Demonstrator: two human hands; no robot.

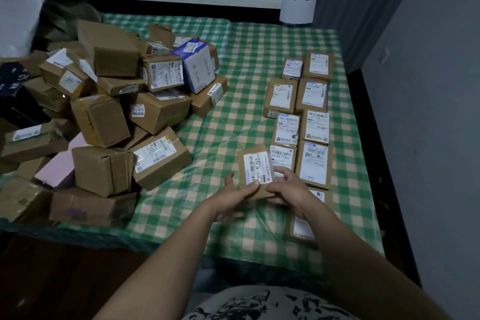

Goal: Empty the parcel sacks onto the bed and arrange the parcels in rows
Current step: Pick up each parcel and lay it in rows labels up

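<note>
Both hands, left hand [235, 196] and right hand [289, 189], have fingers closed around a small brown cardboard parcel [255, 170], held above the green checked bed [233, 117] beside 2 parcel rows [301, 122]; a jumbled brown box heap [117, 101] lies left.

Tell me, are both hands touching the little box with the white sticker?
Touching. The head view shows the left hand and right hand both gripping the small parcel at its lower end, fingers wrapped over its edge.

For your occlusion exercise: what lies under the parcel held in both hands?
Under the held parcel, gripped by the left hand and right hand, green checked cloth shows around it. Row parcels sit beside it. What lies directly beneath is covered.
</note>
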